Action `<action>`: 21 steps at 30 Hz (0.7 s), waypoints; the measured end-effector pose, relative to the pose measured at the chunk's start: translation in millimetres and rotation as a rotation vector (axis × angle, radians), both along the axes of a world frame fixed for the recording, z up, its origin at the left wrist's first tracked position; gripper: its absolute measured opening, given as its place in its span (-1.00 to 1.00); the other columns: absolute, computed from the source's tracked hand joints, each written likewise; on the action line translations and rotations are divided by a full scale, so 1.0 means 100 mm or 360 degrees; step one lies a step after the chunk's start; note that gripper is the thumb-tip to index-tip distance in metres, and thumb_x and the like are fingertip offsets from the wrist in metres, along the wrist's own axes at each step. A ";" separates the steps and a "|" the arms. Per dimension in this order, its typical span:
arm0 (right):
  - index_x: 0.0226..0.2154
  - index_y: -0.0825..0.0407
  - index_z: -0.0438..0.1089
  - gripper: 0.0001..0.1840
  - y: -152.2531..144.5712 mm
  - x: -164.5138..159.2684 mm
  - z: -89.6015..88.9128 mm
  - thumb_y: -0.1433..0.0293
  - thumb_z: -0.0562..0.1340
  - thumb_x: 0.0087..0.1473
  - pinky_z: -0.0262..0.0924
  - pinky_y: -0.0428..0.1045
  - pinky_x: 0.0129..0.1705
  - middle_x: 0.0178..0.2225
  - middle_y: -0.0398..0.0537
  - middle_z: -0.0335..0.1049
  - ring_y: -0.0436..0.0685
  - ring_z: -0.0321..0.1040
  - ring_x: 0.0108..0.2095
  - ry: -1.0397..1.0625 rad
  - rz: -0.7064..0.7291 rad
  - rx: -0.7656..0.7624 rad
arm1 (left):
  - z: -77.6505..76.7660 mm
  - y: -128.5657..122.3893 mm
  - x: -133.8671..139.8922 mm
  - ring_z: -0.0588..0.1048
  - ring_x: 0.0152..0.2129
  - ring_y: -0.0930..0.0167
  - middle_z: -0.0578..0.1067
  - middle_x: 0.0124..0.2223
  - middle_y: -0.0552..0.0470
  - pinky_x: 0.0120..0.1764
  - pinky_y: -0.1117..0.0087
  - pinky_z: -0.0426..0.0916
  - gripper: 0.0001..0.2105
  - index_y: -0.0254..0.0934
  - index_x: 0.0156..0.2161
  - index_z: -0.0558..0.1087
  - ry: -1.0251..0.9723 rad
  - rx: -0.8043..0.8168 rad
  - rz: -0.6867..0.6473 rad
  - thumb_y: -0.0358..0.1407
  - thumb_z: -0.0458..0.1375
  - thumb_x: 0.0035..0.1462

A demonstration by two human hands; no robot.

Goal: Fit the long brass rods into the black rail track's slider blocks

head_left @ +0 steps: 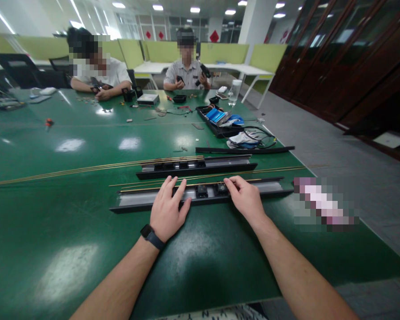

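A black channel rail (133, 205) with a pale silvery inside lies across the table before me, small black blocks (202, 191) seated in it. Along its far side runs a thin brass rod (196, 184). My left hand (168, 209), wearing a dark wristband, rests over the rail left of the blocks, fingers spread and open. Thumb and forefinger of my right hand (246, 198) are pinched together on the rod, beside the right-hand block (222, 189); the exact contact is partly hidden by the fingers.
A second black rail (220, 170) with blocks lies behind. Long brass rods (70, 170) stretch left. Farther back are a dark strip (246, 150), a glove (243, 140), cables and a black tray (216, 129). Two people (186, 71) sit across the table, holding dark objects.
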State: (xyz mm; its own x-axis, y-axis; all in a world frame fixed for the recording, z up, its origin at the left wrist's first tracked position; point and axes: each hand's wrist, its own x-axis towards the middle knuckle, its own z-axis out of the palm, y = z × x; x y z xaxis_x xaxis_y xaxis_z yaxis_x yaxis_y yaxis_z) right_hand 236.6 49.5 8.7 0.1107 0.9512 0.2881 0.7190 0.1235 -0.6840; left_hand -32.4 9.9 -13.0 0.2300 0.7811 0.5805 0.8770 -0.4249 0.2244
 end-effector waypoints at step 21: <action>-0.28 -0.06 0.55 -0.55 -0.01 -0.01 0.03 -0.04 0.17 0.30 0.13 -0.02 -0.32 -0.48 -0.13 0.52 0.10 0.42 -0.46 0.0024 0.0025 0.0027 | 0.00 0.00 0.01 0.22 0.41 0.00 0.34 0.37 -0.29 0.32 -0.10 0.33 -0.45 -0.21 0.41 0.27 -0.0004 0.0007 0.0002 -0.18 0.16 0.38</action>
